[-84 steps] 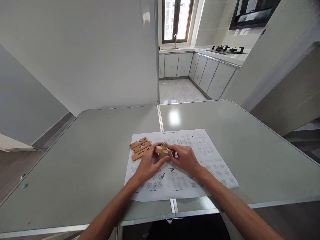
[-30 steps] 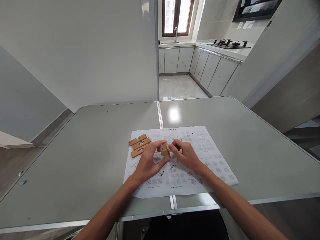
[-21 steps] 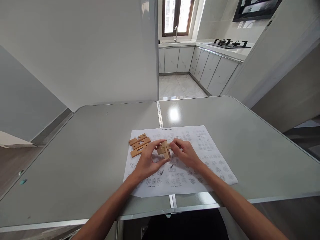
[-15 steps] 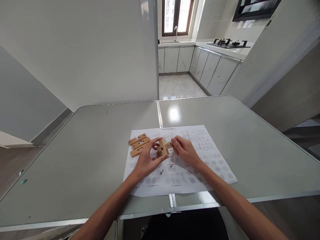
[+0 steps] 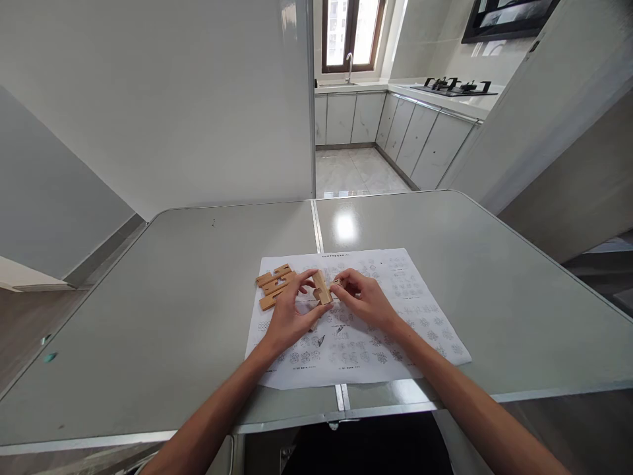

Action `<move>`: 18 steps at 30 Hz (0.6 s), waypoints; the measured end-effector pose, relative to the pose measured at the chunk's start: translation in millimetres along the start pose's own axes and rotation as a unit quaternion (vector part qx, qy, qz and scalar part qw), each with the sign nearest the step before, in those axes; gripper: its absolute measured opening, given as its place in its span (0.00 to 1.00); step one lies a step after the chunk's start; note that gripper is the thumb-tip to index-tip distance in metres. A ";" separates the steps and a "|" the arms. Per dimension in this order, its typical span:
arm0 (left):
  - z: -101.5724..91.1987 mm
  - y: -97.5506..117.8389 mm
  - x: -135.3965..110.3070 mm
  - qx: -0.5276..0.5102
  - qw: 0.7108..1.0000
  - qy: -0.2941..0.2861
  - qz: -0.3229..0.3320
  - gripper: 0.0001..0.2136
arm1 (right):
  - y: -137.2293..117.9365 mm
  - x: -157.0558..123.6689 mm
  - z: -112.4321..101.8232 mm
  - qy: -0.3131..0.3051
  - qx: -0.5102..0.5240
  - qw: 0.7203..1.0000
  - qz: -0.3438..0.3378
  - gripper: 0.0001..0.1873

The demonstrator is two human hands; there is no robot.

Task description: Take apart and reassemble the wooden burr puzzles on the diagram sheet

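My left hand (image 5: 293, 315) pinches a small wooden puzzle assembly (image 5: 321, 287) of notched bars, held just above a printed instruction sheet (image 5: 390, 323). My right hand (image 5: 363, 302) is closed on the assembly's right side, its fingertips on a short bar end (image 5: 337, 283). Several loose notched wooden bars (image 5: 273, 285) lie flat on the sheet's far left corner, just left of my left fingers.
The sheet lies on a grey folding table (image 5: 188, 316) with a metal seam (image 5: 316, 227) down its middle and a near edge (image 5: 297, 422) close to me. Behind the table stands a white partition wall (image 5: 198, 99); a kitchen with cabinets (image 5: 420, 138) opens beyond.
Both hands have kept turning and working the wooden assembly; the right hand drew a short piece apart, then closed back against it. The loose bars have not moved.
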State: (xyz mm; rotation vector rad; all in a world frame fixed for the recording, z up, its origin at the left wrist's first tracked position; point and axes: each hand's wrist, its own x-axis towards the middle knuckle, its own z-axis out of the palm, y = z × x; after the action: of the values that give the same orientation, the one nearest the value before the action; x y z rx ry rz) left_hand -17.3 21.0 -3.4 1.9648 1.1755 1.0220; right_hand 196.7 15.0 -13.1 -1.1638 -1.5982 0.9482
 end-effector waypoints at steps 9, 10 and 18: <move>-13.5 -5.9 3.5 0.079 0.994 0.071 0.001 0.29 | 1.0 2.6 -10.2 -0.004 0.039 0.999 0.025 0.10; -19.0 -7.7 4.2 0.105 0.991 0.073 0.029 0.29 | 0.8 2.1 -10.8 -0.018 0.038 0.999 0.023 0.09; -45.3 -18.4 7.1 0.146 0.984 -0.043 0.094 0.28 | 0.1 -2.0 -1.2 -0.123 -0.038 0.991 -0.029 0.08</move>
State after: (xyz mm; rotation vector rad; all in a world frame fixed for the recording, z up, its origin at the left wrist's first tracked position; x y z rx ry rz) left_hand -61.6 40.4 6.7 2.3643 1.1614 0.8837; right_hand 198.2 13.3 -13.3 -1.0783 -1.8696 1.0325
